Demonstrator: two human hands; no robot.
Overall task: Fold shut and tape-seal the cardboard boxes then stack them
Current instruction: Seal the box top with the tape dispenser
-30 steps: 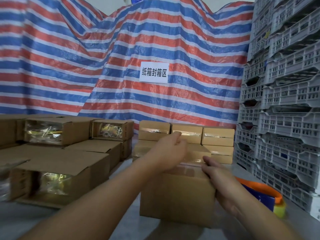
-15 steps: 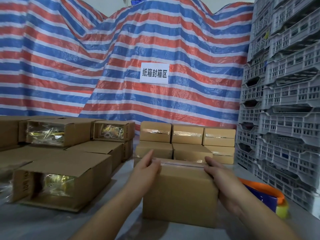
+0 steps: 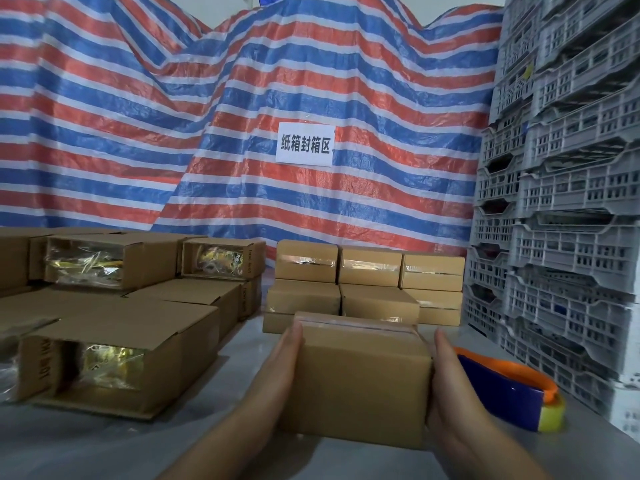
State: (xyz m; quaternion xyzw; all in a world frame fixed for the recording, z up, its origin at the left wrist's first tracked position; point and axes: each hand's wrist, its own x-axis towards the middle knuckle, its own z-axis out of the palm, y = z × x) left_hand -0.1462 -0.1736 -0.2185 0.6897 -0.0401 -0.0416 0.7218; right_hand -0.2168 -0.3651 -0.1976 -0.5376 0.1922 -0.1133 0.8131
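**Striped tarp, sealed box between palms**

Striped tarp (image 3: 173, 133) backs the desk (image 3: 104, 445). At 12 o'clock stand stacked sealed boxes (image 3: 367, 282). Taped box (image 3: 360, 382) sits centre, left hand (image 3: 277, 372) and right hand (image 3: 450, 393) pressing its sides, each grip flat, fingers straight.

We see a dim, flat picture with a cool blue cast. No lamp shows, and no hard shadows fall; only soft dark patches lie under the open boxes (image 3: 114, 355) at the table's (image 3: 242, 341) left edge. The plastic bags inside them throw back small yellow-white glints, and thin streaks of glare run along the tape on the stacked boxes (image 3: 367, 271) at the far edge. We find the tarp (image 3: 138, 133) and its sign (image 3: 305, 144) fairly sharp. The forearms at the bottom are soft and the tape dispenser (image 3: 512, 393) slightly smeared. The wide lens bends the crates (image 3: 561, 202) on the right, so their columns lean inward.
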